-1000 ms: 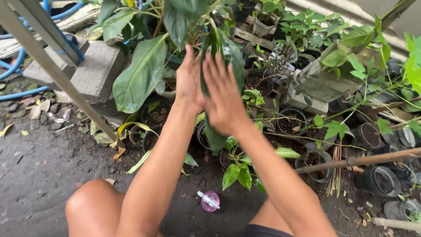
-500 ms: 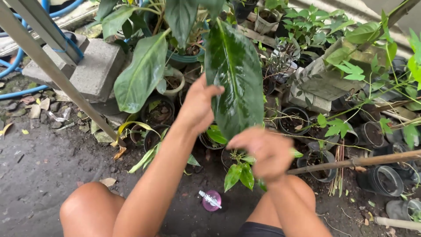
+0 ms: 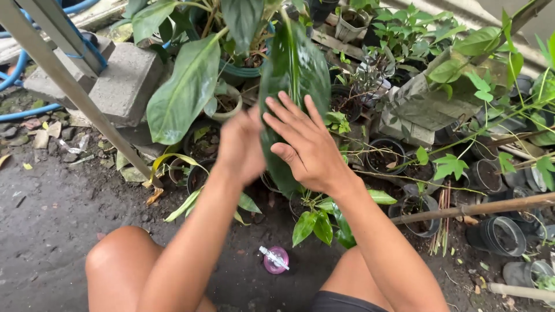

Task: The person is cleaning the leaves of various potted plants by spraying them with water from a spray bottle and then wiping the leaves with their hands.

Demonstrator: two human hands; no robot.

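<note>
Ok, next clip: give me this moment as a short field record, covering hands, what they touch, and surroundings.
setting: outdoor ground crowded with potted plants
left hand: behind the big wet leaf, blurred
right hand: flat on the leaf's front, fingers spread
leaf: hanging down, glossy dark green
ground: pink spray bottle lying between the knees
left side: concrete block, blue hose

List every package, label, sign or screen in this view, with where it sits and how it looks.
No signs or screens show.
Small spray bottle: lies on its side on the dark ground between the person's knees, pink round body, white nozzle; any label on it is too small to tell.
Folded brownish-grey sack or wrapping: right of the big wet leaf, among the black pots, crumpled and angular.
</note>
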